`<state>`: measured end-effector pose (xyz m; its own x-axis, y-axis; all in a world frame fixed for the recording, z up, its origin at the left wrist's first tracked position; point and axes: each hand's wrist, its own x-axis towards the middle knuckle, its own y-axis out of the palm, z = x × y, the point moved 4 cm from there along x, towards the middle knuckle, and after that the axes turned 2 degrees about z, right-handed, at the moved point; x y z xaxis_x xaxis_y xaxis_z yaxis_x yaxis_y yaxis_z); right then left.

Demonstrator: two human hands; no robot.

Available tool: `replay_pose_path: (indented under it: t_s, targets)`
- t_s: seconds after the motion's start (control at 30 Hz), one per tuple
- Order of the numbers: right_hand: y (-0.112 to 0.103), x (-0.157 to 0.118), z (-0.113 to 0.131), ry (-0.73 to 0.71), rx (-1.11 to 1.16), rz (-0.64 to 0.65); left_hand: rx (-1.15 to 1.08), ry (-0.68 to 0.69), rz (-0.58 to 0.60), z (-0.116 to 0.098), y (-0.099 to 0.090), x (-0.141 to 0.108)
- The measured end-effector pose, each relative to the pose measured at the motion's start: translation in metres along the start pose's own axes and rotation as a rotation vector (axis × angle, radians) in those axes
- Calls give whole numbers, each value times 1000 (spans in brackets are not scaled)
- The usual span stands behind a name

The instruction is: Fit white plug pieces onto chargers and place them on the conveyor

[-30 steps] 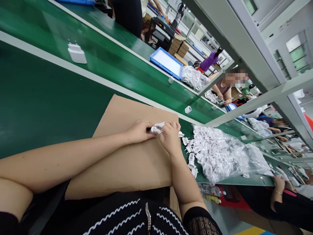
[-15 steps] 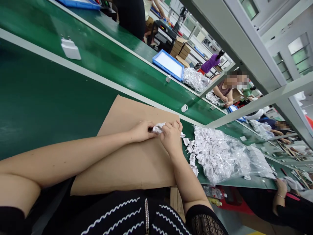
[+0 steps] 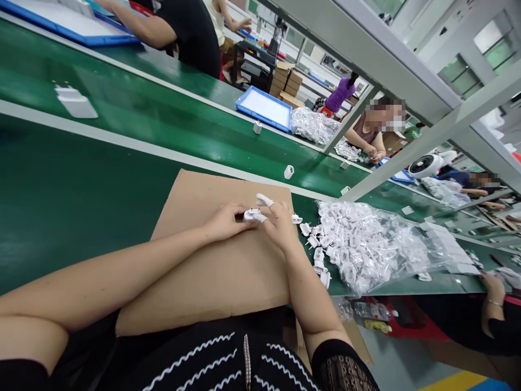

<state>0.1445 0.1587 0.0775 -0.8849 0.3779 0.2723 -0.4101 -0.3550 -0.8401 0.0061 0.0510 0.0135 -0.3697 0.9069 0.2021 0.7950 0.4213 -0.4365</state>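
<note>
Over the cardboard sheet [image 3: 211,277], my left hand [image 3: 223,221] is closed on a small white plug piece [image 3: 251,214] whose pins show at the top. My right hand [image 3: 280,225] is just right of it, wearing white finger covers on two digits. Those digits are spread apart, one raised above the plug piece and the other at its right side. Whether that lower digit touches the piece I cannot tell. Several loose white plug pieces [image 3: 319,259] lie to the right of my right hand, beside a clear plastic bag [image 3: 366,244] full of more.
Beyond the cardboard runs a green conveyor belt [image 3: 171,127] carrying a white charger [image 3: 75,102] and smaller white parts [image 3: 288,172]. A blue-rimmed tray [image 3: 264,108] lies on the far side. A metal post [image 3: 407,149] slants across at the right. Co-workers sit along the line.
My right fingers have come off the plug piece and spread apart, leaving it in my left hand. The view has shifted a little, and the charger appears further left and lower.
</note>
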Motion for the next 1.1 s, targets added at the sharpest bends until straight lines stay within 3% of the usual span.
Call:
replay_pose_path:
  t_s: [0.3, 0.43, 0.63, 0.73, 0.83, 0.97, 1.03, 1.1]
  targets:
    - [22, 7, 2, 119, -156, 6, 73, -18, -17, 6, 1, 0]
    - [27, 0, 1, 230, -139, -59, 119, 12, -66, 4, 4, -1]
    - [31, -5, 2, 190, -80, -112, 129, 33, -104, 0, 5, -12]
    - [30, -4, 0, 181, 39, -130, 72, 95, -127, 0, 3, -20]
    - [29, 3, -6, 151, 345, -118, 125, 156, -133, 0, -1, -23]
    - [31, 12, -19, 62, 848, 60, 248, 189, -121, -1, -8, -21]
    - [30, 12, -24, 55, 856, 90, 285, 205, -96, -1, -10, -19]
    - [28, 10, -26, 71, 715, 51, 296, 207, -78, 1, -10, -19]
